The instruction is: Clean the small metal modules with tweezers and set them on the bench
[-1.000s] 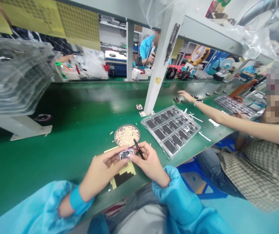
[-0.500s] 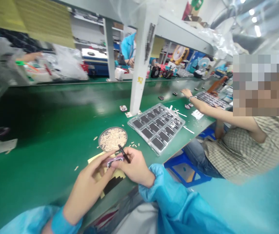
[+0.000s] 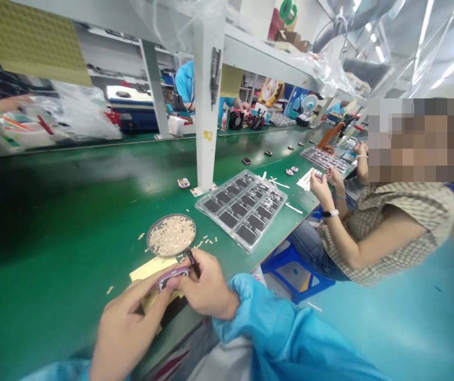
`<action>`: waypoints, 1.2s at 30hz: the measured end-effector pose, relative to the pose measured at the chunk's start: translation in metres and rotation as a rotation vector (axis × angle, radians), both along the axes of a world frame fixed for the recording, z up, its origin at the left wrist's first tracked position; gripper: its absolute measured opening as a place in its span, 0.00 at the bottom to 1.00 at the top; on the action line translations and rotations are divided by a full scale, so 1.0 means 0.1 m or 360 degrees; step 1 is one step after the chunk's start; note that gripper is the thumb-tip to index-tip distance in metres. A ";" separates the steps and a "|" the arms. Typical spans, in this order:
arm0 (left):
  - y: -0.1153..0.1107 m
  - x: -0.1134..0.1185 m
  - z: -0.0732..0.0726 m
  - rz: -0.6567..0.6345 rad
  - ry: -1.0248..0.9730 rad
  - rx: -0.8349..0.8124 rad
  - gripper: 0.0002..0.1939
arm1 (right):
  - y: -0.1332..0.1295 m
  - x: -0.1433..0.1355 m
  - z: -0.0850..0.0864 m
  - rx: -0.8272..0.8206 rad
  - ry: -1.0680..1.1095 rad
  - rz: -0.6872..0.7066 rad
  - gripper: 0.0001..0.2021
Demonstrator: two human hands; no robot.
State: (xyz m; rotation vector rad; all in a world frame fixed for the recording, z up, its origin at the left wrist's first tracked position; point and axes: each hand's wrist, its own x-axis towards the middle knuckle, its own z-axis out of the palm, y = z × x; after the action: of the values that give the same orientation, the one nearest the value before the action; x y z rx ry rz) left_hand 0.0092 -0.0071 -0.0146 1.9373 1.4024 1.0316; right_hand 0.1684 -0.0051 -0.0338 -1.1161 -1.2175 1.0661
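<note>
My left hand (image 3: 126,323) grips a small purple-rimmed device housing (image 3: 173,273) between thumb and fingers, close above the near edge of the bench. My right hand (image 3: 209,283) is closed round a slim black tool with pale markings (image 3: 192,263). The tool's upper end sticks up past the fingers and its lower end is hidden. The right thumb presses on the housing too. Beneath both hands lies a yellow sheet (image 3: 147,268), partly covered. Just beyond is a round dish (image 3: 150,244) heaped with small beige pieces.
A clear tray of dark screen-like parts (image 3: 246,233) lies right of the dish, near a white post (image 3: 206,153). Another small housing (image 3: 183,183) rests left of the post. At the right, a co-worker (image 3: 386,233) sits on a blue stool (image 3: 294,270). Loose beige bits are scattered about.
The view has swung right, so the bench appears shifted left. Both of my hands keep their hold. The co-worker's reaching arm has drawn back, and their hands are now raised together over a small part.
</note>
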 end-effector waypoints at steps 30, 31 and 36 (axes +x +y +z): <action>0.11 -0.08 -0.17 -0.0115 0.0252 0.0119 0.14 | 0.18 0.44 0.22 0.0692 -0.0973 0.0411 0.08; 0.11 -0.08 -0.17 -0.0125 0.0270 0.0128 0.14 | 0.18 0.44 0.21 0.0684 -0.0993 0.0412 0.08; 0.12 -0.07 -0.17 -0.0131 0.0297 0.0113 0.13 | 0.20 0.46 0.19 0.0630 -0.0987 0.0460 0.06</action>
State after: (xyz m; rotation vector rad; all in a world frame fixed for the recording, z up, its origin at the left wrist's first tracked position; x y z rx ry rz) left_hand 0.0023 0.0053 -0.0320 2.1714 1.3872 0.8927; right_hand 0.2142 0.0151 -0.0151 -1.0014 -2.0310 0.6434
